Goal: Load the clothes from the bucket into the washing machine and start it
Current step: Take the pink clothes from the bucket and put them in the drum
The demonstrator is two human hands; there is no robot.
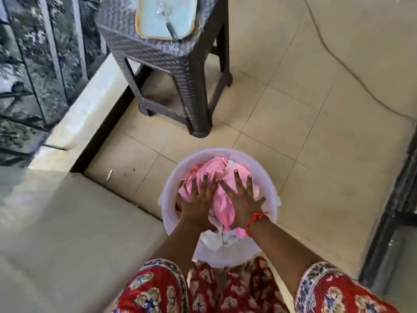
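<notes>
A translucent white bucket (171, 188) stands on the tiled floor right in front of me, filled with pink and white clothes (215, 168). My left hand (198, 204) lies flat on the left side of the pile, fingers spread. My right hand (241, 204), with a red thread at the wrist, rests flat on the right side, fingers also spread. Neither hand grips any cloth. No washing machine is in view.
A dark wicker-pattern stool (180, 64) stands beyond the bucket with a pale blue square lid (164, 14) on top. A raised cream ledge (74, 123) and a metal railing (33, 64) run along the left. A cable (352, 71) trails over the floor. A dark frame (392, 199) is at right.
</notes>
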